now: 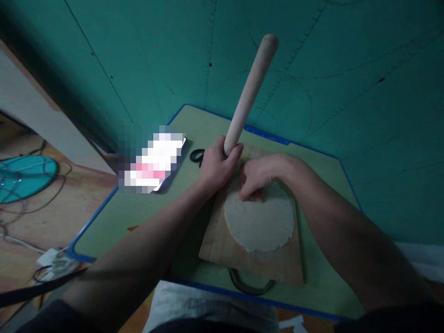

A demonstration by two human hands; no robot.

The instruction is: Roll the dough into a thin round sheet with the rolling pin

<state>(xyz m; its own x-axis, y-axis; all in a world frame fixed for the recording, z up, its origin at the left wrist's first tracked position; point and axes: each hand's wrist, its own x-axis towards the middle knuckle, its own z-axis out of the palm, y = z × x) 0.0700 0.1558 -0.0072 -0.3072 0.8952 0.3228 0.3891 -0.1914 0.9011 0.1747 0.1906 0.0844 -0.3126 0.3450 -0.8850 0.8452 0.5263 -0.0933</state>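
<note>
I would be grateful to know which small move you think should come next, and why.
I would probably lift the right hand clear of the dough sheet before lowering the rolling pin. The right hand is over the sheet's far part, fingers curled down, while the left hand grips the pin's lower end, its other end tilted up.

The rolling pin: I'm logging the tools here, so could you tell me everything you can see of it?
The rolling pin is a long, plain, pale cylinder that looks wooden, with a rounded upper end and no separate handles visible. It slants up and to the right in the picture, its lower end in the grip of the left hand. The upper part shows against the green wall; whether it touches there, I can't tell.
</note>
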